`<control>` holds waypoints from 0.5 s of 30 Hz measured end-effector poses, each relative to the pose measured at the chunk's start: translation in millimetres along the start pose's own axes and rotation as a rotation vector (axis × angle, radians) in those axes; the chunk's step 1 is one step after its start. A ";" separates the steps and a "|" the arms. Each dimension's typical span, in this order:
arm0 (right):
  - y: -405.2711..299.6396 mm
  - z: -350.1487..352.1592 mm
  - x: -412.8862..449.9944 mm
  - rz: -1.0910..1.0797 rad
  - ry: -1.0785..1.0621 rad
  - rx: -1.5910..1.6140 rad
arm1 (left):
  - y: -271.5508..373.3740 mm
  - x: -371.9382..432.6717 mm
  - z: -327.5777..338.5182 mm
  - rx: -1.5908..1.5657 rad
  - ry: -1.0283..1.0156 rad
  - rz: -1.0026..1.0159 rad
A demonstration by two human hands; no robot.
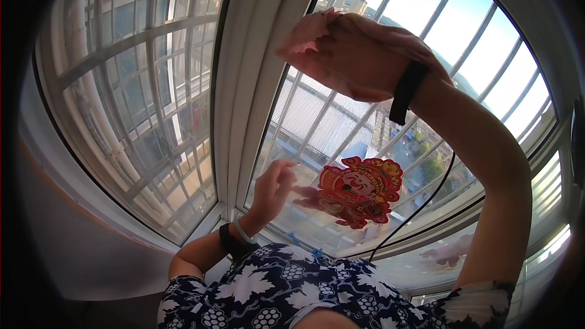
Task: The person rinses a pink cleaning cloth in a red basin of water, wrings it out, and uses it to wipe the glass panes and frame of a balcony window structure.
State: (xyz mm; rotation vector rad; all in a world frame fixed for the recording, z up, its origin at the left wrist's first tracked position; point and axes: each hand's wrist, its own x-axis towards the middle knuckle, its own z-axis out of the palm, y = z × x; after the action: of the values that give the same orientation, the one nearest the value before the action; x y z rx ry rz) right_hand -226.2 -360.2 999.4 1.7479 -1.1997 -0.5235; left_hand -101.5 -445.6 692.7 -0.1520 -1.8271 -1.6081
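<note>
My right hand [361, 57], with a black band at the wrist, is raised and presses a pink cloth [315, 73] against the upper part of the window pane [315, 114]. My left hand [273, 189] is lower, near the left side of the same window, with its fingers bent and slightly blurred; nothing shows in it. A pale bangle and a black band circle that wrist. To the right of my left hand, a red and gold paper figure decoration [361, 192] is on the glass.
A thick white window frame post [249, 68] separates this pane from another window [137, 100] on the left. Metal bars stand outside both. A black cable [425, 205] hangs at the right, and a blue tie [316, 253] shows near my chest.
</note>
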 end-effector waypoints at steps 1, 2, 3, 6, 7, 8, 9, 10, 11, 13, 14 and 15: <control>-15.5 -3.1 -6.2 0.015 0.001 0.004 | 2.3 0.7 3.5 0.009 -0.020 0.037; -28.4 -3.1 -12.4 0.040 -0.216 0.126 | 6.5 -0.1 6.1 -0.011 -0.032 0.028; -39.1 -2.1 -20.0 0.061 -0.429 0.248 | 8.6 -0.5 7.4 -0.006 -0.042 0.027; -66.3 -12.2 -49.8 0.337 -0.378 0.833 | 11.4 -3.0 9.9 0.025 -0.079 0.014; -72.3 -13.6 -56.3 0.195 -0.636 0.434 | 9.7 -3.2 10.6 0.038 -0.097 0.049; -75.1 -12.3 -71.5 0.165 -0.592 0.344 | 9.3 -3.2 11.4 0.050 -0.116 0.083; -77.9 -20.6 -84.3 0.147 -0.557 0.255 | 10.1 -3.9 13.5 0.044 -0.137 0.078; -78.2 -26.8 -95.2 0.149 -0.535 0.187 | 11.0 -4.1 15.8 0.046 -0.141 0.069; -77.5 -33.6 -106.0 0.214 -0.345 0.399 | 12.1 -4.4 18.2 0.047 -0.147 0.060; -78.5 -41.9 -118.9 0.297 -0.172 0.475 | 20.7 1.0 21.3 -0.049 -0.239 -0.008; -81.1 -22.3 -135.9 0.466 -0.028 0.769 | 23.4 8.6 29.1 -0.150 -0.276 0.008; -86.1 -26.2 -127.1 0.480 -0.020 0.771 | 27.3 15.8 28.2 -0.236 -0.289 0.019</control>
State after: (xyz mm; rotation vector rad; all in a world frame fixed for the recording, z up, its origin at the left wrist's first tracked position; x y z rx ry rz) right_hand -218.9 -227.0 919.1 1.9480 -1.9256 0.2532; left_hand -111.2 -419.2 724.3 -0.5308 -1.8306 -1.8628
